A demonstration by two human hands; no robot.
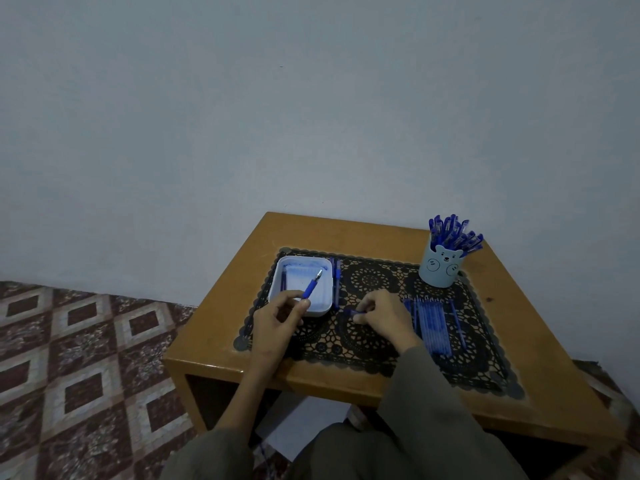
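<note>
**A:** Our left hand (280, 315) grips the pen piece (311, 287), with thumb and fingers curled round its blue grip. The metal tip points up and away over the white tray (273, 289).

**B:** Our right hand (384, 315) pinches a small blue part (355, 311) low on the lace mat (367, 341), just right of the tray. We cannot tell which part it is.

**A:** To join them well, we probably should bring both pieces level over the mat and line them up end to end before pressing. A light pinch near the joint would help too.

**B:** We should watch the sides. The tray's near corner sits just beside our left fingers, and two pens (336, 282) lie against its right wall. A row of pens (431, 320) lies just right of our right hand, so a wide elbow could scatter it.

**A:** The bear cup (441, 270) stands well apart at the far right corner.

**B:** The open room is the middle of the mat between our hands, towards the table (242, 355) edge nearest us. We do best to work there.
</note>
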